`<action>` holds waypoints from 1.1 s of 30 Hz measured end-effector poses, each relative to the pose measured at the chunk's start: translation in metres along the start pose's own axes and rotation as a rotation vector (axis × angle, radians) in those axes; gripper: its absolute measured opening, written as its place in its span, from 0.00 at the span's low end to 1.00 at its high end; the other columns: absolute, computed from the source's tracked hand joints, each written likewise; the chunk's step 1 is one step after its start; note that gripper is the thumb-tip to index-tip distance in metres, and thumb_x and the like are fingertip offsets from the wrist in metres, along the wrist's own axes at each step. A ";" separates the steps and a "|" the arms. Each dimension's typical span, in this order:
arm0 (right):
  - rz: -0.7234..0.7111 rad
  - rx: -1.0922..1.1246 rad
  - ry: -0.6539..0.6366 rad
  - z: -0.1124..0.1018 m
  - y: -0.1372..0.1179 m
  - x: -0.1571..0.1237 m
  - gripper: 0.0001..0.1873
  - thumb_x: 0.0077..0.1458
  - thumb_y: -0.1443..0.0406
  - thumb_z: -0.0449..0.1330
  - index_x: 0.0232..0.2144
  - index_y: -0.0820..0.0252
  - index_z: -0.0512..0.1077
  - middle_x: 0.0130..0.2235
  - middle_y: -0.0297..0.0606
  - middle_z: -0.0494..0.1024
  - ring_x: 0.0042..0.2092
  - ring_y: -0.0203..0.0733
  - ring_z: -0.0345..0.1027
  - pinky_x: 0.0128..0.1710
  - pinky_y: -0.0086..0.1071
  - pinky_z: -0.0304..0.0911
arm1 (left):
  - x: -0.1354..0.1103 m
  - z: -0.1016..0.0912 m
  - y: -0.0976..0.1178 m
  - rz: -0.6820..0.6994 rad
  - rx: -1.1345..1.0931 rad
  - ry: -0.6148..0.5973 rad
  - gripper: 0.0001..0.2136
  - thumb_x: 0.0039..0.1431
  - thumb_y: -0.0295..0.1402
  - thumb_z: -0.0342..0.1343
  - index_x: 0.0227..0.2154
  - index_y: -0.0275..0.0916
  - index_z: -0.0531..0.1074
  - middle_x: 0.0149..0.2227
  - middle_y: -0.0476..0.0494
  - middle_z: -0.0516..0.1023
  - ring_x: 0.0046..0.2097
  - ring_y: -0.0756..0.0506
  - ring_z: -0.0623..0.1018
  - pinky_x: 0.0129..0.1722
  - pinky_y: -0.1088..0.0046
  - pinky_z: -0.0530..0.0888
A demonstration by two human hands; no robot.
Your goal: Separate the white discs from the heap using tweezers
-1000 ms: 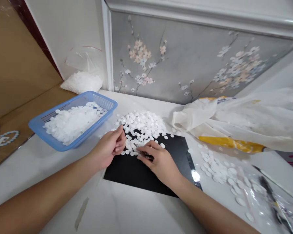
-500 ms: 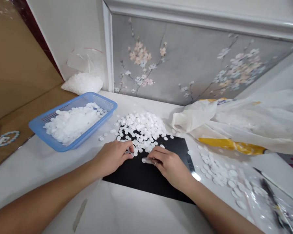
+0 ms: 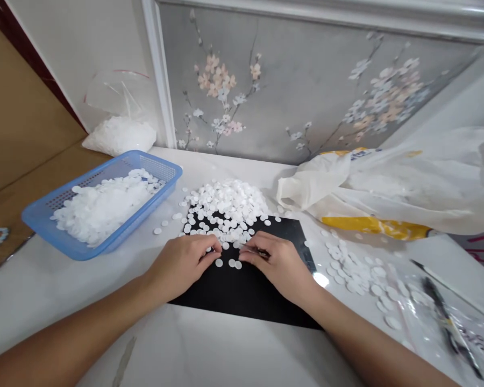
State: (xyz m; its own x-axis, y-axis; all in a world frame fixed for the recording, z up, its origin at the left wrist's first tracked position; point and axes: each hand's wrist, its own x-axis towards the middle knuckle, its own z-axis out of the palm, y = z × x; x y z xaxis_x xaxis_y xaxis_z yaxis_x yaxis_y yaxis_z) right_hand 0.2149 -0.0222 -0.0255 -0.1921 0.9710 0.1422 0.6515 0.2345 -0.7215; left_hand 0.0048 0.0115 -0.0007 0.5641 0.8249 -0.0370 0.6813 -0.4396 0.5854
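My left hand is over the left side of a black mat, its thumb and index finger curled nearly together. Whatever may sit between those fingertips is too small to make out. Opposite it, my right hand is closed around a thin, shiny, dark-edged piece, mostly hidden by the fingers. Between the two hands a few small white discs lie loose on the black surface. Just beyond the fingertips rises a heap of the same white discs, spilling over the mat's far edge.
At left stands a blue basket of white discs, with a clear bag of white pieces behind. A white and yellow plastic bag lies at right. Near it are scattered discs, a black pen-like tool and clear plastic.
The view has shifted slightly. The disc near my right fingertips now lies on the mat beside another, and the shiny piece has drawn back toward the heap. My left fingers have closed slightly.
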 end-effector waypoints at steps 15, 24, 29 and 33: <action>0.198 0.024 -0.002 -0.007 0.000 0.003 0.11 0.55 0.60 0.57 0.23 0.57 0.69 0.22 0.29 0.72 0.24 0.36 0.62 0.25 0.29 0.54 | 0.004 -0.002 -0.003 -0.228 -0.616 -0.140 0.14 0.63 0.42 0.43 0.38 0.40 0.69 0.21 0.54 0.68 0.20 0.53 0.65 0.22 0.78 0.61; 0.132 0.116 0.164 -0.009 0.011 0.009 0.07 0.56 0.67 0.53 0.32 0.58 0.72 0.33 0.35 0.74 0.31 0.38 0.65 0.31 0.30 0.59 | 0.003 -0.006 -0.004 -0.210 -0.531 -0.120 0.16 0.63 0.43 0.41 0.39 0.39 0.69 0.16 0.55 0.64 0.21 0.51 0.64 0.24 0.76 0.62; 0.071 0.147 0.053 -0.007 0.004 0.006 0.06 0.54 0.67 0.59 0.30 0.56 0.76 0.32 0.34 0.70 0.31 0.37 0.66 0.30 0.30 0.61 | 0.003 -0.007 -0.003 -0.225 -0.469 -0.133 0.17 0.63 0.45 0.41 0.40 0.40 0.69 0.11 0.58 0.61 0.18 0.52 0.60 0.24 0.76 0.58; 0.038 0.054 -0.095 -0.006 -0.001 0.003 0.06 0.52 0.70 0.61 0.30 0.55 0.77 0.33 0.33 0.70 0.32 0.36 0.67 0.32 0.29 0.61 | 0.003 -0.006 -0.004 -0.233 -0.473 -0.141 0.17 0.63 0.45 0.42 0.40 0.40 0.69 0.12 0.57 0.65 0.18 0.51 0.61 0.23 0.76 0.58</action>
State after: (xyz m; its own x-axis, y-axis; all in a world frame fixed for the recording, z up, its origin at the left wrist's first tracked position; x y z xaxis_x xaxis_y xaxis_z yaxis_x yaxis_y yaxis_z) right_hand 0.2180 -0.0188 -0.0199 -0.2381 0.9699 0.0509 0.6197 0.1921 -0.7610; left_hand 0.0015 0.0178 0.0014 0.5024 0.8116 -0.2981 0.5296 -0.0163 0.8481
